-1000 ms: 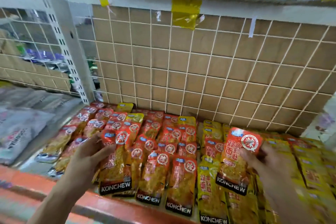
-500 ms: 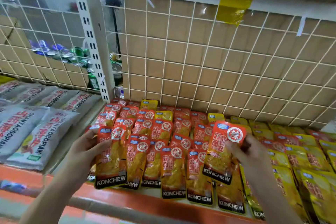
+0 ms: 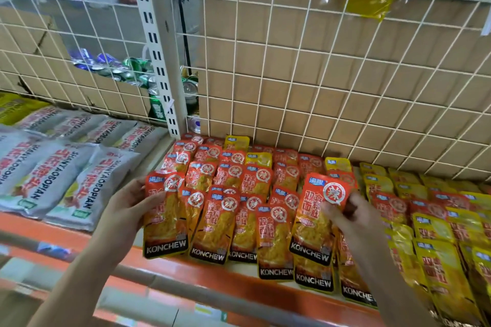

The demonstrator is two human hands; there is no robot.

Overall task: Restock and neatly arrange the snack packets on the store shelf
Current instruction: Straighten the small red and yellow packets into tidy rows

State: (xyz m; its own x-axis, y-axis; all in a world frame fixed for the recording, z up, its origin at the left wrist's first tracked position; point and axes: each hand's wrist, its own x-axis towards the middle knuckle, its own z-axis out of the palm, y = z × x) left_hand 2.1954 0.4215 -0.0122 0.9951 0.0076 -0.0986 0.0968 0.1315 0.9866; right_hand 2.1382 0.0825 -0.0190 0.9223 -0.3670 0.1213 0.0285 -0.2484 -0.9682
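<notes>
Rows of red KONCHEW snack packets point(image 3: 233, 183) lie overlapping on the shelf, front edge orange point(image 3: 239, 281). My left hand point(image 3: 127, 207) grips the leftmost front red packet point(image 3: 164, 223) by its left side. My right hand point(image 3: 348, 215) pinches another red packet point(image 3: 316, 220) near its top, holding it slightly above the row at the right of the red block. Yellow packets of the same brand point(image 3: 435, 236) fill the shelf to the right.
Grey SHANYAOBOPIAN bags point(image 3: 61, 167) lie on the neighbouring shelf to the left. A white wire grid with cardboard behind it point(image 3: 318, 74) backs the shelf. A slotted white upright point(image 3: 159, 42) divides the bays; drink cans point(image 3: 127, 71) sit behind it.
The view has shifted left and down, bringing the grey bags and cans into sight. Both hands keep hold of their red packets; the right packet sits lower against the row.
</notes>
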